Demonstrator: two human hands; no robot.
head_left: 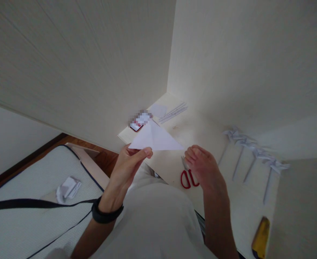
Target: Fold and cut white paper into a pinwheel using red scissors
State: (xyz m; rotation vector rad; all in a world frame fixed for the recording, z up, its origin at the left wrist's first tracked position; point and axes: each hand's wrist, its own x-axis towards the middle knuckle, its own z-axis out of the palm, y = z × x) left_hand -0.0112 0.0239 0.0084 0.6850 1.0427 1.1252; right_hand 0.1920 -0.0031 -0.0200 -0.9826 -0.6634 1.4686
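Observation:
A white sheet of paper folded into a triangle [158, 138] is held up over the table, its long edge toward me and a crease running down its middle. My left hand [130, 162] is closed on the lower left part of it, thumb on top. Just beyond the paper's right tip is my right hand [201, 162], its fingers curled together; whether anything is inside them is hidden. Red-handled scissors [186, 180] lie on the table beneath the right hand, partly covered by it.
Several paper pinwheels on sticks [251, 149] lie along the right side of the table [172, 167]. Thin paper sticks [173, 112], a paper piece [158, 109] and a phone [137, 126] are at the back corner. A yellow-and-black tool [261, 237] lies front right. Crumpled paper [68, 189] rests on the mattress.

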